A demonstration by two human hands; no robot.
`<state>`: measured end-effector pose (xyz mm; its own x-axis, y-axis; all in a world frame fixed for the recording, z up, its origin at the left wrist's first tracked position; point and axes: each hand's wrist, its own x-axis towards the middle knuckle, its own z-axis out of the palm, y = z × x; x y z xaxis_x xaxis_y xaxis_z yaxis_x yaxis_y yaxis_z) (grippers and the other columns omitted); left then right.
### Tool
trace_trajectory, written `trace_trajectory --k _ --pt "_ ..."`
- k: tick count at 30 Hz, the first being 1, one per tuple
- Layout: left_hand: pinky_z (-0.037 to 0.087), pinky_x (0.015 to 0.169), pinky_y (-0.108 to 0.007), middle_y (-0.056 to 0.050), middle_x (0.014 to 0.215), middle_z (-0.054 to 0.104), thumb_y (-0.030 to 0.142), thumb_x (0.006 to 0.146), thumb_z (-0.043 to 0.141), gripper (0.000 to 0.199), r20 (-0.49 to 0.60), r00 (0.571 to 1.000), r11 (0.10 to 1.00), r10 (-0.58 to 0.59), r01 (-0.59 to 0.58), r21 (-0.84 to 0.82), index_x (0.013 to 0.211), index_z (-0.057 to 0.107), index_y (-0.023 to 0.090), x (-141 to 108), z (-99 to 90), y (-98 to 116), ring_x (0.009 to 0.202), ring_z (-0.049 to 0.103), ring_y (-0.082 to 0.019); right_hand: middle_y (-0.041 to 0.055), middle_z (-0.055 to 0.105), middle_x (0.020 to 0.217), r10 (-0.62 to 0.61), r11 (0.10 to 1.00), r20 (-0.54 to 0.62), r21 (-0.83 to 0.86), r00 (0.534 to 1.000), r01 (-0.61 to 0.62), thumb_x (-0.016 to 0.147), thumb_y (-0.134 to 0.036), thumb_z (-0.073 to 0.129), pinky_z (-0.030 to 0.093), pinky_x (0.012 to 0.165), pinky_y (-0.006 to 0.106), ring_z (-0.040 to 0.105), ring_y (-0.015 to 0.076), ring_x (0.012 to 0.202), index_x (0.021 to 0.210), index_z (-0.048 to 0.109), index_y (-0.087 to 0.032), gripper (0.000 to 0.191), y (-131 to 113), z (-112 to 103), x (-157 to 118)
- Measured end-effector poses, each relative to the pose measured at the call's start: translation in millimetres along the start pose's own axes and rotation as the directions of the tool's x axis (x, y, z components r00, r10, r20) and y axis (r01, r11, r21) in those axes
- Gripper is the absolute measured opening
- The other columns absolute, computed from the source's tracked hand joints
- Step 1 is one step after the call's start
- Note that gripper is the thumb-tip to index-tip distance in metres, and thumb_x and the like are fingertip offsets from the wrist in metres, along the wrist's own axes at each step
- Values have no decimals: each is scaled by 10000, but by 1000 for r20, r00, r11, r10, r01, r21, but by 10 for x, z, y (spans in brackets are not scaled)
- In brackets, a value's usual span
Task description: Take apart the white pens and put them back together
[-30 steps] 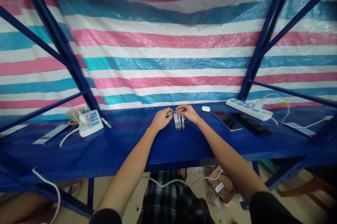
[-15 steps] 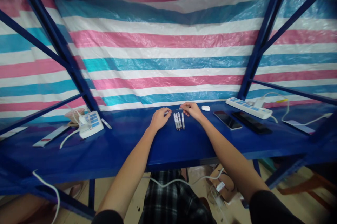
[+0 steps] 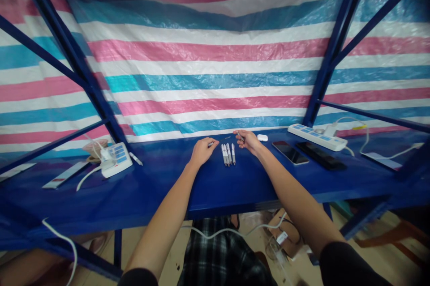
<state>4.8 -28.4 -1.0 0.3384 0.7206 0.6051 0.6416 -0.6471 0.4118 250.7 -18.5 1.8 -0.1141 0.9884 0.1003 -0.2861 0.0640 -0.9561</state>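
Several white-and-grey pens (image 3: 228,155) lie side by side on the blue table (image 3: 231,187), tips pointing toward me. To their left, my left hand (image 3: 202,151) is closed in a pinch around a short pen part (image 3: 211,144), mostly covered by the fingers. At their upper right, my right hand (image 3: 249,141) pinches another slim pen part (image 3: 239,136) between thumb and fingers. A tiny thin piece (image 3: 227,137) rests on the table between the hands, too small to name.
A white earbud case (image 3: 262,138) sits right of my right hand. Farther right are a phone (image 3: 290,153), a black device (image 3: 320,156) and a power strip (image 3: 317,137). On the left are another power strip (image 3: 116,159), a white marker (image 3: 135,158) and a phone (image 3: 65,174).
My right hand has moved slightly right and turned, away from my left hand. The thin dark piece that spanned the gap between the hands no longer does. My left hand has barely moved.
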Motion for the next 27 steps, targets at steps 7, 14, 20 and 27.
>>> trace_trajectory --k 7,14,20,27 --pt "459 729 -275 -46 874 756 434 954 638 270 -24 999 999 -30 31 27 923 793 215 -11 -19 29 807 685 -186 -81 352 508 -75 940 47 -329 996 87 699 -566 827 211 406 224 277 62 435 845 694 -140 470 36 166 -51" --pt "467 739 -277 -50 865 749 424 944 657 254 -26 1000 999 -10 11 31 922 796 213 -10 -13 3 807 682 -189 -48 454 476 -157 861 65 -480 986 169 688 -556 780 290 464 258 367 102 444 858 743 -131 460 101 180 -5" --pt "502 853 -327 -73 973 741 360 959 629 255 24 999 999 28 -29 22 1108 773 211 13 22 -99 920 673 -222 24 613 587 -276 811 -5 -537 961 230 753 -506 738 461 617 306 595 199 625 854 745 -148 372 132 69 83" --pt "496 966 -384 -96 1028 681 210 974 530 358 33 999 999 1 -3 51 1285 705 182 25 84 -338 1007 637 -240 21 612 596 -324 796 -25 -547 946 258 770 -490 715 481 642 315 610 211 658 874 726 -154 352 128 -58 123"
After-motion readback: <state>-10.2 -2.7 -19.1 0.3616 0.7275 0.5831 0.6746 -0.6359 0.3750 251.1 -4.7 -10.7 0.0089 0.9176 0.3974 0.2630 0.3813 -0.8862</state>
